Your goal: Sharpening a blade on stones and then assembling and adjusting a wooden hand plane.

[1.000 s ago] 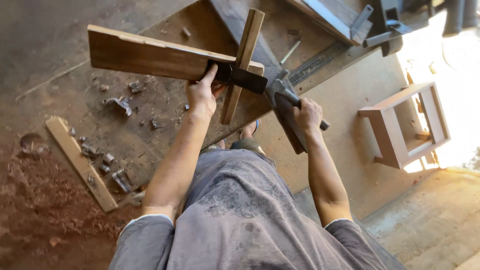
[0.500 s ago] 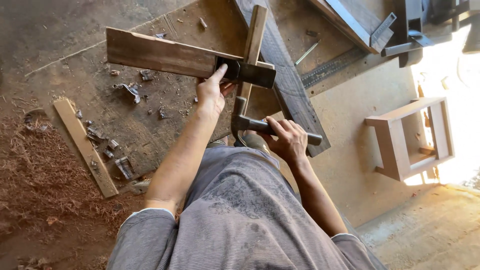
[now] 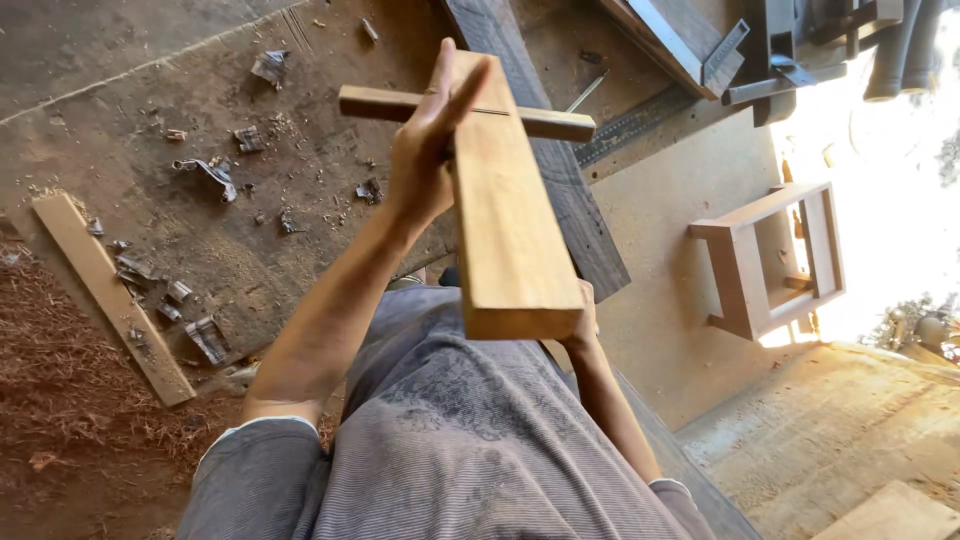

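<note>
I hold a thick light wooden board (image 3: 505, 210) raised in front of me, its near end pointing at the camera. A thin wooden stick (image 3: 545, 123) crosses its far end and makes a cross shape. My left hand (image 3: 425, 150) lies flat against the board's left side near that joint, fingers stretched upward. My right hand (image 3: 584, 318) sits at the board's near end and is mostly hidden behind it, so its grip cannot be made out. No hammer is in sight.
A dark plank (image 3: 575, 215) lies on the floor under the board. A small wooden stool frame (image 3: 765, 260) stands at the right. A light plank (image 3: 110, 300), wood scraps (image 3: 205, 335) and red sawdust (image 3: 60, 420) lie at left. Metal tools (image 3: 735, 50) are at top right.
The board has swung from lying crosswise to pointing toward the camera. My right hand dropped from the hammer swing to the board's near end, and the hammer has gone out of sight.
</note>
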